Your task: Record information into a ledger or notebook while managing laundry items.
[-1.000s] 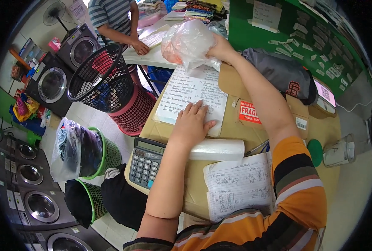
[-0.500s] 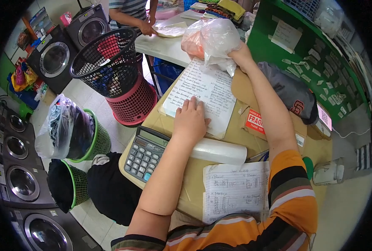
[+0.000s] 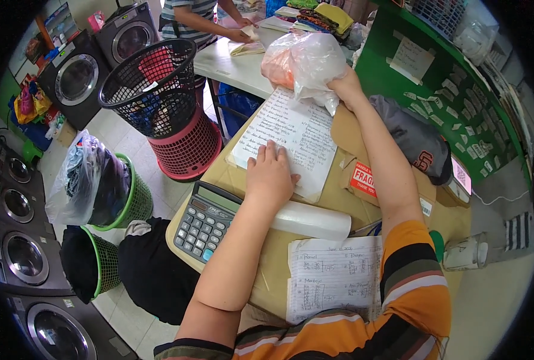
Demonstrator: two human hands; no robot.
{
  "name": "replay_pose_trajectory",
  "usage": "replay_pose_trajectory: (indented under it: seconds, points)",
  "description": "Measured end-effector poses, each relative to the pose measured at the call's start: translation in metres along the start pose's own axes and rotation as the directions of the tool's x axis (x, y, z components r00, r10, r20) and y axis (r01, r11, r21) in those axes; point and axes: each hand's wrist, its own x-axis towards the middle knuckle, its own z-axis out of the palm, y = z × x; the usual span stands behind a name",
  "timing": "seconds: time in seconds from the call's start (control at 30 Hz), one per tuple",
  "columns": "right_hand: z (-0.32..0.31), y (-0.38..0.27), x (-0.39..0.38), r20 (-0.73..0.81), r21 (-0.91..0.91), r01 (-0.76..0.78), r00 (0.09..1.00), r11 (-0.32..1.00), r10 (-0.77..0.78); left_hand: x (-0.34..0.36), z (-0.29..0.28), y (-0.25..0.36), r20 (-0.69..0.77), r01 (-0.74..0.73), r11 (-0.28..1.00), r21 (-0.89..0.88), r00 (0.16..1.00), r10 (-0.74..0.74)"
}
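Note:
My left hand (image 3: 270,177) rests palm down with fingers apart on a handwritten sheet of paper (image 3: 306,138) on the cardboard-covered desk (image 3: 264,282). My right hand (image 3: 348,90) grips a crumpled translucent plastic bag (image 3: 303,60) with something orange inside, above the sheet's top edge. Below my left forearm's wrist lie a grey calculator (image 3: 201,219) and a white plastic roll (image 3: 312,220). A lined notebook (image 3: 330,276) lies near me. At the right are a flap of cardboard with a red label (image 3: 363,177), a grey cloth bundle (image 3: 408,135) and a phone-like screen (image 3: 459,174).
Another person (image 3: 189,24) handles light fabric at a white table (image 3: 219,63) with folded clothes. Stacked baskets (image 3: 183,156) and loaded green baskets (image 3: 132,204) stand on the left floor beside several dryers or washers (image 3: 24,264). A green board (image 3: 435,84) stands at right.
My view has shifted a little. My right hand, still on the plastic bag, has moved slightly; my left hand stays on the paper. The other person's hands have moved over the fabric.

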Motion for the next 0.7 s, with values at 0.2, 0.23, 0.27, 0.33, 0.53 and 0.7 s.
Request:
replay_pose_trajectory:
  seconds: [0.2,0.23,0.27,0.33,0.53,0.7]
  points:
    - [0.0017,-0.0080,-0.0052,0.012,0.007,0.009,1.000,1.000,-0.009,-0.0008,-0.0012,0.0001,0.008,0.016,1.000,-0.023,1.000,-0.016]
    - [0.0013,-0.0078,-0.0053,0.007,0.003,0.013,1.000,1.000,-0.013,-0.0012,-0.0026,0.0011,0.009,0.015,1.000,-0.022,1.000,-0.015]
    - [0.0015,-0.0067,-0.0046,0.006,0.003,0.012,1.000,1.000,-0.012,-0.0020,-0.0048,0.0024,0.020,0.025,0.999,-0.022,1.000,-0.024]
    - [0.0004,-0.0025,-0.0017,0.006,-0.003,0.021,1.000,1.000,-0.021,-0.0022,-0.0070,0.0046,0.031,0.030,0.999,-0.022,0.999,-0.029]
    - [0.0015,-0.0103,-0.0060,0.029,-0.097,0.054,0.998,0.994,-0.051,-0.0016,-0.0077,0.0037,0.061,0.049,0.999,-0.003,0.997,-0.048]
    - [0.0005,-0.0070,-0.0040,0.028,-0.108,0.080,0.997,0.991,-0.077,-0.0010,-0.0064,0.0037,0.054,0.043,0.999,0.004,0.998,-0.043]
